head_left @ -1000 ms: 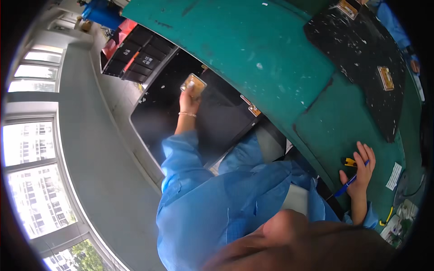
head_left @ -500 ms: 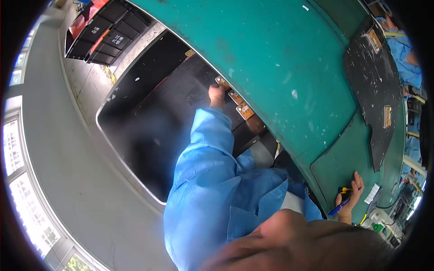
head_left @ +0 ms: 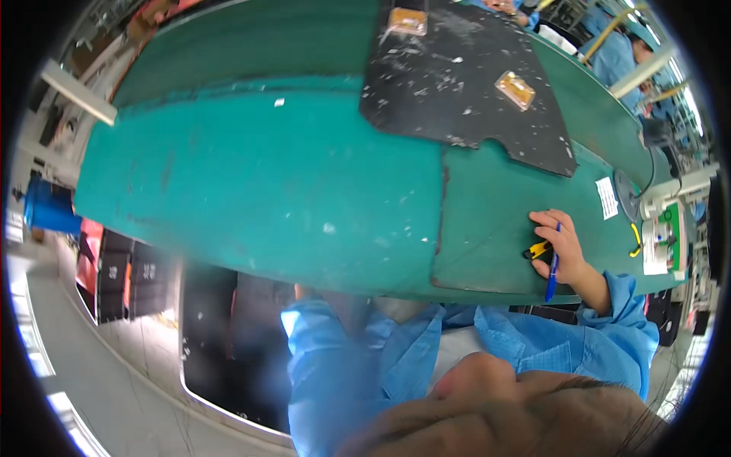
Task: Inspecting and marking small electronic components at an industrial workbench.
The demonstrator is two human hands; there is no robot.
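Note:
My right hand rests on the green table mat, its fingers curled round a blue pen and a small yellow-and-black tool that looks like a utility knife. Only a sliver of my left hand shows, at the near edge of the table; its fingers are hidden, so I cannot see what they touch. Below that edge, by my left sleeve, lies a dark panel. Farther off on the mat is a black, scuffed sheet carrying two amber rectangular pieces, one at its far edge and one nearer.
At the left, a black crate stands on the floor near a blue bin. A white label, a round black stand base and a yellow tool lie at the right. Another person works across the table.
The view has swung toward the tabletop. My left hand, earlier at amber pieces on the dark surface below the table, is now almost hidden by the edge. My right hand still holds the pen and tool.

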